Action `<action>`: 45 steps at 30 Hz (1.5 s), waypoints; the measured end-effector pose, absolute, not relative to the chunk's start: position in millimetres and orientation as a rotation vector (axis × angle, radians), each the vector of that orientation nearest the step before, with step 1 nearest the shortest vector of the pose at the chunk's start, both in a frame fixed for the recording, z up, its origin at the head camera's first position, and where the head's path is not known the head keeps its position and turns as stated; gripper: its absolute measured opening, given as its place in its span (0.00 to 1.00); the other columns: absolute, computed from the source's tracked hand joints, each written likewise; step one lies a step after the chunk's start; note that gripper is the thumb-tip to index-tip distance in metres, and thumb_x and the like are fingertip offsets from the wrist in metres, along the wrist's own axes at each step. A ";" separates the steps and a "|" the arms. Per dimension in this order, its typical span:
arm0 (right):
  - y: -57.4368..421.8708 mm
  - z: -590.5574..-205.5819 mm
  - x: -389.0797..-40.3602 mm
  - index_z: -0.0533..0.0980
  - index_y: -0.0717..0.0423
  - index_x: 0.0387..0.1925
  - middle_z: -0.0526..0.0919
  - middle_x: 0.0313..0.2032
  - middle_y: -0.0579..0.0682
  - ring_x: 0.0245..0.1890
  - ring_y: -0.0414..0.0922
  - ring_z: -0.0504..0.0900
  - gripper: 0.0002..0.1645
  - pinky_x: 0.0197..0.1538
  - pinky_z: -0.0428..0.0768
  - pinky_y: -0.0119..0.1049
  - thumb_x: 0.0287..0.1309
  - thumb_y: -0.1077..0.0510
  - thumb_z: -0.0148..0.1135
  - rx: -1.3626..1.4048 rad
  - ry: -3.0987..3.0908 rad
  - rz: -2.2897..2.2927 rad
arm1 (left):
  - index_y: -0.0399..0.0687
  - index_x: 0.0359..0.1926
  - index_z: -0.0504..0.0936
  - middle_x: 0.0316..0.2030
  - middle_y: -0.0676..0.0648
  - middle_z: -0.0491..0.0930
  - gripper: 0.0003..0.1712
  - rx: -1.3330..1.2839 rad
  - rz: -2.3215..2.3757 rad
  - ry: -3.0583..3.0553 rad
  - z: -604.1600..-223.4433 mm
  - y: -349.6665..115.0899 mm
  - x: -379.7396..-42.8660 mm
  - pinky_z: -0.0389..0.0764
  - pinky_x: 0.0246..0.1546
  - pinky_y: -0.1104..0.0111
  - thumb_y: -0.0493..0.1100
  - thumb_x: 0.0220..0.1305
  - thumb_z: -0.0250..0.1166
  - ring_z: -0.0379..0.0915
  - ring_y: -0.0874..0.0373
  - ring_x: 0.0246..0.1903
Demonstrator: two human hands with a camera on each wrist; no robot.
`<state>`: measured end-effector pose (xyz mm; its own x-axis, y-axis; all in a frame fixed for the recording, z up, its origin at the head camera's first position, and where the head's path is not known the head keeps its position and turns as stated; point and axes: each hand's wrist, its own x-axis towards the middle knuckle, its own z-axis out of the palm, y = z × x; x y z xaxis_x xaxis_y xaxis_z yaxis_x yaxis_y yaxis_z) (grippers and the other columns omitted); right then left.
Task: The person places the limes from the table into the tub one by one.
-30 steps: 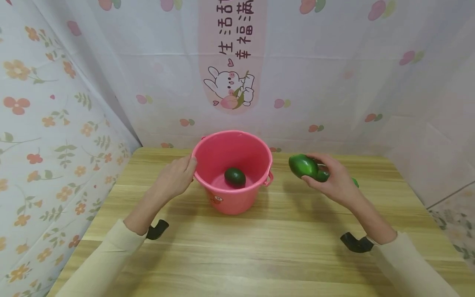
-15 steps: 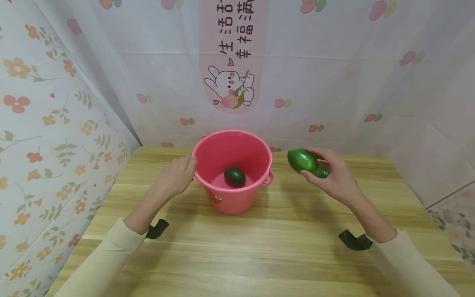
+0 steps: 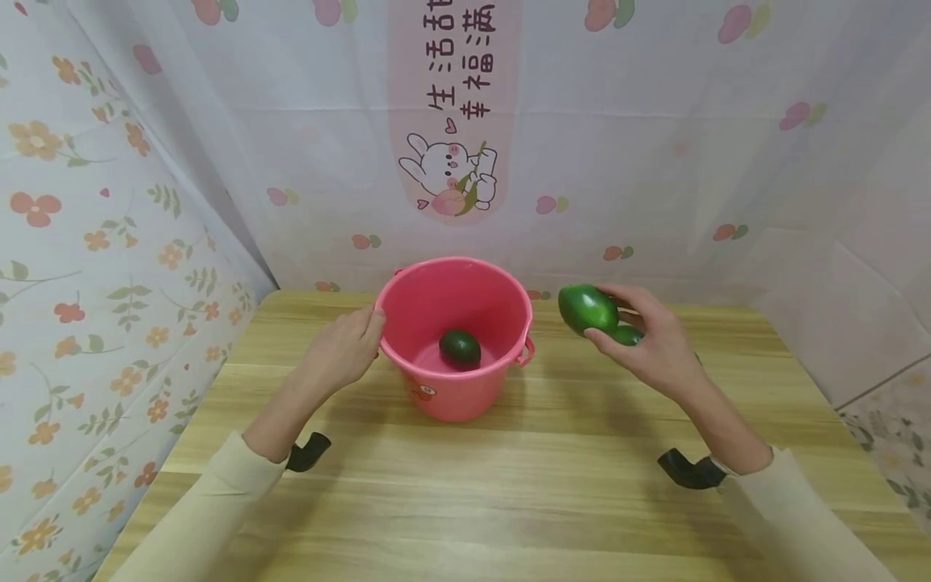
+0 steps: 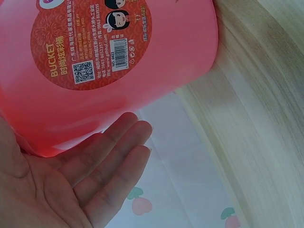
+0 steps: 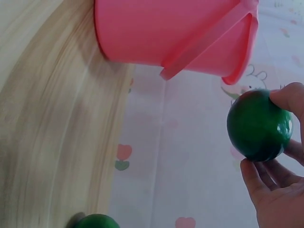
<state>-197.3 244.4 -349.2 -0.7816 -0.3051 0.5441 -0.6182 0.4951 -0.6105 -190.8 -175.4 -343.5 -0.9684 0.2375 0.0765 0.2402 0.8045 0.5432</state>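
Observation:
My left hand (image 3: 342,347) grips the left rim of a pink bucket (image 3: 454,396) that stands upright on the table. In the left wrist view its fingers (image 4: 118,175) lie along the outside wall below the printed label; the thumb is hidden there. A dark green oval fruit (image 3: 460,349) lies inside the bucket. Right of the bucket, raised off the table, a shiny green oval fruit (image 3: 587,309) is pinched between thumb and fingertips of my right hand (image 3: 658,347). Another green fruit (image 3: 627,335) shows partly behind that hand, and also at the bottom of the right wrist view.
A wooden table (image 3: 436,501) carries everything. A sliver of green (image 3: 697,358) peeks out beyond the right wrist, too little to identify. Behind the table hangs a printed curtain (image 3: 618,162), and a floral one (image 3: 124,283) hangs on the left. The bucket's handle (image 5: 204,42) hangs down its side.
My right hand has lifted the green fruit slightly and shifted it a little left toward the bucket. The left hand and bucket stay where they were.

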 end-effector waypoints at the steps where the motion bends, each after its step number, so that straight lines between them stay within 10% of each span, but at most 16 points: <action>1: 243.5 -348.4 -197.2 0.74 0.60 0.64 0.76 0.56 0.56 0.54 0.51 0.77 0.40 0.52 0.76 0.26 0.48 0.72 0.77 0.766 -2.379 1.191 | 0.41 0.40 0.75 0.27 0.48 0.75 0.23 -0.391 -0.895 -2.981 -343.7 -175.3 -190.7 0.74 0.29 0.59 0.48 0.82 0.38 0.73 0.53 0.27; 45: 209.0 -316.7 -208.3 0.73 0.66 0.63 0.76 0.56 0.57 0.55 0.45 0.76 0.40 0.55 0.76 0.29 0.46 0.77 0.75 0.896 -2.263 1.300 | 0.42 0.39 0.75 0.28 0.48 0.76 0.22 -0.395 -0.921 -2.968 -346.5 -175.5 -191.7 0.74 0.29 0.59 0.48 0.82 0.38 0.73 0.54 0.27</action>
<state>-208.3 209.0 -316.7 -0.7245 -0.3380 0.6008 -0.6892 0.3687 -0.6237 -191.7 -175.5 -346.5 -0.9681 0.2364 0.0828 0.2417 0.7953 0.5559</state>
